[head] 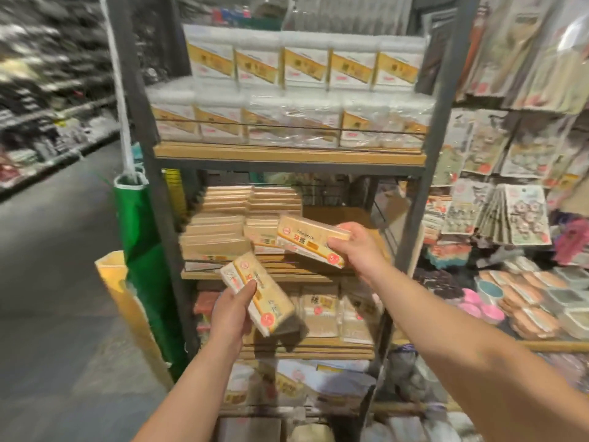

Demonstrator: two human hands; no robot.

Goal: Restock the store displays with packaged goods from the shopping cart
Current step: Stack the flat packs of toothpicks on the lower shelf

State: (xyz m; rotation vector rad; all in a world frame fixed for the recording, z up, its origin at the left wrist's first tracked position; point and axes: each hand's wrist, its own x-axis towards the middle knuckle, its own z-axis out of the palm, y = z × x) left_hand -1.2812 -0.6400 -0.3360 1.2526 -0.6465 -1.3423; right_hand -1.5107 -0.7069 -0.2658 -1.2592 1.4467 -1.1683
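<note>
While the right hand (353, 247) has its fingers wrapped round the right end of one toothpick pack (310, 245), it's holding it out flat just in front of the middle shelf (271, 275), right beside the stacks of same packs (242, 218) already sitting there. Left hand (234, 309) is lower and nearer, thumb on the face of a second pack (259, 298), fingers curled behind, pack tilted down to the right. So both hands are full, one pack each.

Handling-wise, these look like light, stiff little bricks in shiny plastic wrap, so I'd guess a bit slippery but not fragile. Gripping by the short end like the right hand does seems fine for sliding it onto a stack; pinching across the narrow sides would give more control if the film slides.

Further out: the metal rack (430, 154) has white-and-yellow boxes (302, 65) up top and bagged goods below. There's a green bag (140, 237) hanging left of it and hanging card packs (522, 215) on the right. No cart visible, so can't say where it is.
</note>
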